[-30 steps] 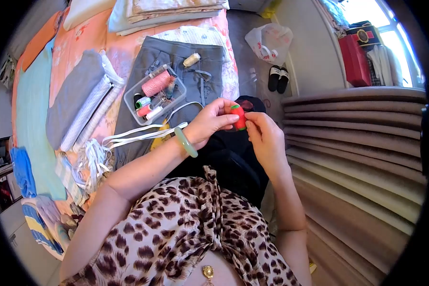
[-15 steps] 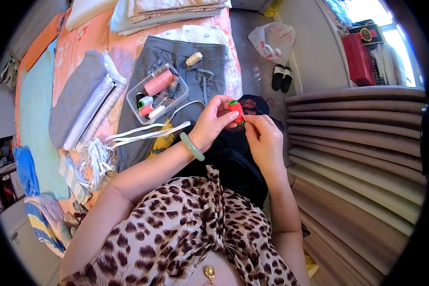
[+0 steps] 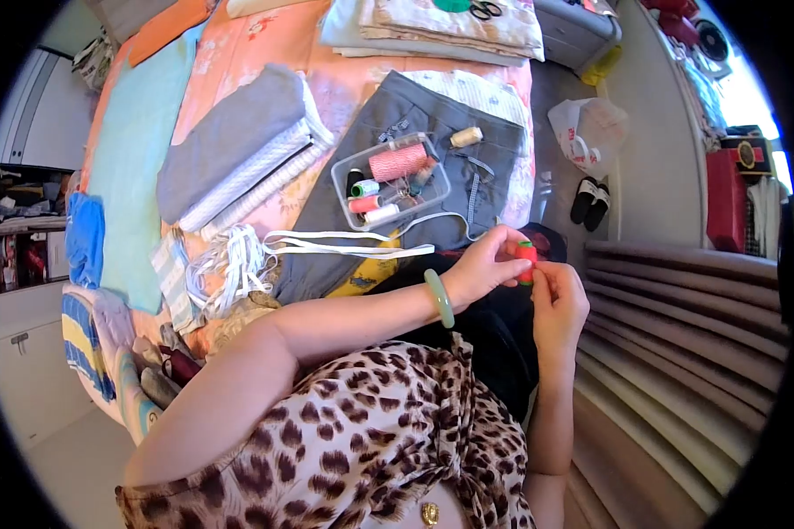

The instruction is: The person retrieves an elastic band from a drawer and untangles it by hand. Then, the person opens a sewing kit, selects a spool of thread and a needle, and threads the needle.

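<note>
A red spool of thread with green ends stands between the fingertips of my left hand, which wears a pale green bangle. My right hand is closed in a pinch right beside the spool; whatever its fingertips grip is too small to make out. To the left, a clear plastic box holds several spools, among them a large pink one. It rests on dark grey trousers. A cream spool lies on the trousers by the box.
A bundle of white elastic trails strips toward my left wrist. Folded grey cloths lie on the bed. Scissors rest on folded bedding at the back. Right of me are a pleated brown covering, slippers and a plastic bag.
The view has turned left, so the bed and both hands appear farther right, and the scissors have come into sight. Both hands remain together at the red spool.
</note>
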Tool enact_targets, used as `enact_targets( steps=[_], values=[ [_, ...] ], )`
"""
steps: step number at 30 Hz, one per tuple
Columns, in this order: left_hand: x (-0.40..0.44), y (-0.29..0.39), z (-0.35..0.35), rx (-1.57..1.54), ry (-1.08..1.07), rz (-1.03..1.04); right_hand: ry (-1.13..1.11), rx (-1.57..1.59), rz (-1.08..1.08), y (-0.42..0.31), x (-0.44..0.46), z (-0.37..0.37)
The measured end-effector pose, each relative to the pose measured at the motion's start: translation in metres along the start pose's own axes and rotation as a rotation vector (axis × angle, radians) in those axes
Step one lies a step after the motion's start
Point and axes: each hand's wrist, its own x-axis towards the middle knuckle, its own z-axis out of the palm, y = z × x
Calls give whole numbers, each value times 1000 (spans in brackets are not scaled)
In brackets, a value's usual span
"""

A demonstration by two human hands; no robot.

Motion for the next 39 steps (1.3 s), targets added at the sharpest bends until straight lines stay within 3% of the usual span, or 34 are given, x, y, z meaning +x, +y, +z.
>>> enact_targets(
  steps=[8,10,17,21,26,32,35,39],
  values=[
    [3,28,-24,-99,23,-15,-64,217,89,-4,19,8],
    [7,47,-45,-67,74,102,-64,290,160,-3,23,6],
    [38,134,-165,-151,447,333,-194,245,248,25,23,7],
    [77,125,-248,-238,691,366,-266,248,299,34,19,16],
    [111,99,-296,-244,900,317,-300,239,309,30,26,21],
    [113,95,-305,155,1030,149,-308,239,301,26,41,25],
    [129,63,-347,638,1158,317,-326,229,295,20,48,27],
    [63,113,-242,881,1007,617,-303,231,243,15,54,27]
  ],
)
